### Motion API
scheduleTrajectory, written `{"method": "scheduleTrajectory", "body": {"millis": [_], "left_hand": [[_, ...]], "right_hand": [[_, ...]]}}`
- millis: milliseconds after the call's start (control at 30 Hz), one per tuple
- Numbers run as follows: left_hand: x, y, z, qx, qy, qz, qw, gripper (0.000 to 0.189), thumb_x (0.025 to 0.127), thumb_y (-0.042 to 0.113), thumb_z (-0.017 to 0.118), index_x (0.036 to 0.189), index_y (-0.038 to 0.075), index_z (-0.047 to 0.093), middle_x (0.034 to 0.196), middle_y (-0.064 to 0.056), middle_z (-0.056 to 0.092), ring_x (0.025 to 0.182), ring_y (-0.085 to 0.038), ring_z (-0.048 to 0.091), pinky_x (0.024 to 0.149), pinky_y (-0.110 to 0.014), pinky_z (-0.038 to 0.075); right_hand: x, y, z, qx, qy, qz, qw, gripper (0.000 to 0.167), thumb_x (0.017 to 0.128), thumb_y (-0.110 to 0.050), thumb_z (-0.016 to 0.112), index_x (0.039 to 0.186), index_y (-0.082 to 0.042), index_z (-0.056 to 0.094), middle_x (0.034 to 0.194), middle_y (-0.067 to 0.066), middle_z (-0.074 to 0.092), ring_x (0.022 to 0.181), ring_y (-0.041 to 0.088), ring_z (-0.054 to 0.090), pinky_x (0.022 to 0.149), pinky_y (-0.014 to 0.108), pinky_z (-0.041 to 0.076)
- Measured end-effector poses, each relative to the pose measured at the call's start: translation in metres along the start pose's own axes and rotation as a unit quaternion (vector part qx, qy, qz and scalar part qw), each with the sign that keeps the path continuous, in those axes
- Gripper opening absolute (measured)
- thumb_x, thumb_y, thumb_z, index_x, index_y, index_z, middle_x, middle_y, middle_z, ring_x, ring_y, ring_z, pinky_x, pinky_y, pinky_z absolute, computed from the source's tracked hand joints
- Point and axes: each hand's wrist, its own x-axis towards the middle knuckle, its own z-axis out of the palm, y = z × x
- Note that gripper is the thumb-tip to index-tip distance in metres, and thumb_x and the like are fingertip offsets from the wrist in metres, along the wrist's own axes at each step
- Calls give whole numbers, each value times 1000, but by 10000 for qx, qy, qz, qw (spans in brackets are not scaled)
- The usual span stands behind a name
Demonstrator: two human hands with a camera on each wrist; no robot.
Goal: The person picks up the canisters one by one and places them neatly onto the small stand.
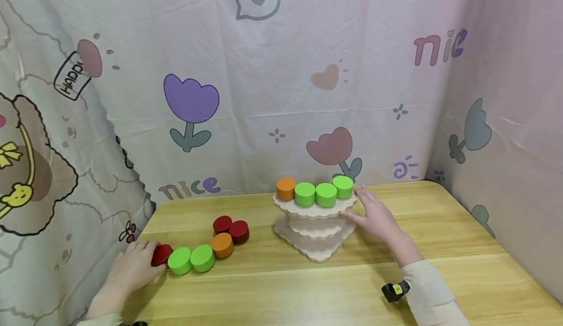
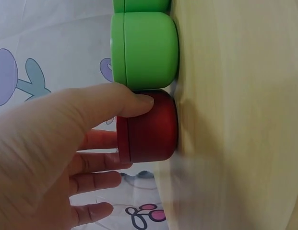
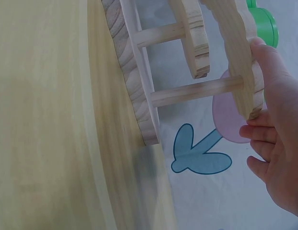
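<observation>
My left hand (image 1: 131, 270) grips a small round red tin (image 2: 151, 129) with a lid at the left of the table. Its thumb lies on the near side, the fingers around the far side. Beside that tin, two green tins (image 1: 203, 258) and an orange tin (image 1: 222, 245) stand in a line. My right hand (image 1: 379, 221) holds the right edge of the top tier of a wooden stand (image 1: 314, 211) with scalloped edges, thumb at the front. Along that tier sit an orange tin (image 1: 286, 189) and three green tins (image 1: 326, 194).
Two more red tins (image 1: 239, 232) stand behind the orange one on the wooden table (image 1: 272, 296). A printed cloth (image 1: 264, 72) hangs at the back and both sides. Wooden posts (image 3: 196, 92) join the stand's tiers.
</observation>
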Motion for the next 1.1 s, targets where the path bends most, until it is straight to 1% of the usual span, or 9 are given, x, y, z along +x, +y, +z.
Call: {"method": "scheduleTrajectory", "body": {"millis": [133,233,400,533,567,633,800,933,1100], "left_hand": [[-3,-2,-3,-47,89,-5,9999,62,72,33,78,117,-4,59,110,-24,61,99,-41,53,74,-60,41],[-7,-3,-7,-33,217,4,9998,61,70,35,80,113,-4,60,107,-24,61,95,-40,54,71,-59,42],[-15,-2,-16,79,618,69,9980,61,67,37,83,108,-2,61,97,-21,61,91,-41,56,68,-59,44],[-21,2,-23,170,933,132,9954,61,64,37,84,107,0,61,92,-17,59,89,-39,56,67,-57,43],[-22,4,-25,191,1005,157,9946,61,64,37,85,107,0,62,92,-17,59,89,-39,56,67,-57,43],[-23,7,-30,226,1041,172,9942,61,64,36,85,108,1,62,93,-17,60,89,-39,55,66,-56,42],[-27,19,-42,275,1114,294,9930,63,64,37,85,110,2,61,98,-18,62,94,-39,54,70,-57,41],[-28,33,-50,374,1377,535,9883,64,61,39,86,109,3,62,97,-15,62,94,-37,55,73,-57,43],[-27,50,-56,472,1587,792,9830,61,61,37,86,107,5,63,97,-12,62,91,-33,55,74,-52,42]], "right_hand": [[1,-1,0,13,1,-29,10000,92,86,-60,62,150,-2,31,157,25,24,146,44,23,113,62,25],[2,-1,1,20,6,-56,10000,91,86,-59,62,150,-2,32,157,25,25,146,43,23,113,61,24],[2,0,1,0,-1,-68,10000,91,86,-59,62,150,-1,32,157,25,25,146,43,24,114,61,24],[2,0,0,-37,7,-86,10000,91,86,-59,62,149,0,32,157,25,26,146,43,24,114,61,24],[2,0,0,-48,14,-104,9999,91,86,-58,62,149,0,33,156,25,26,146,43,24,114,61,24],[3,0,0,-67,28,-140,9999,90,86,-57,63,148,1,33,156,25,27,145,44,24,114,61,24],[4,3,-2,-168,49,-269,9995,89,86,-56,63,147,2,35,154,26,30,145,44,26,113,60,26],[4,6,-3,-121,13,-348,9993,87,87,-54,63,148,1,35,155,25,31,145,43,26,114,59,25],[2,10,-6,49,-50,-412,9991,80,91,-49,61,148,0,35,156,24,29,145,43,25,114,60,24]]}}
